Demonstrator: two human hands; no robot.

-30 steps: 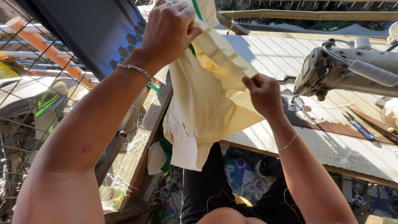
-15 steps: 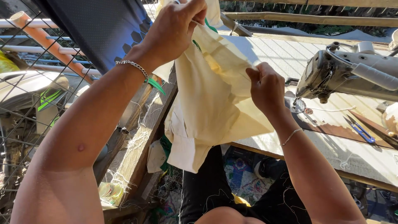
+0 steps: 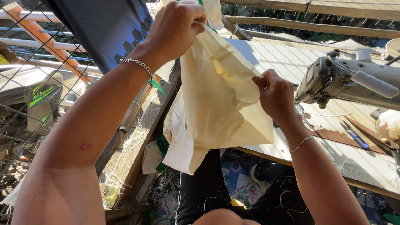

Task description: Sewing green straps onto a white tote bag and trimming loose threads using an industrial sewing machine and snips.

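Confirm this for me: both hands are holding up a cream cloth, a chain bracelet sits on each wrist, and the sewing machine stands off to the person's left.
One thing is off: the sewing machine stands to the person's right, not the left, as the head view shows. The rest holds: the left hand and right hand both grip the cream cloth, and a chain bracelet sits on each wrist.

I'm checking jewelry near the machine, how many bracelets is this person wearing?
2. A chunky silver chain bracelet sits on the raised left wrist, by the left hand gripping the cream fabric. A thin chain bracelet sits on the right wrist. None other shows.
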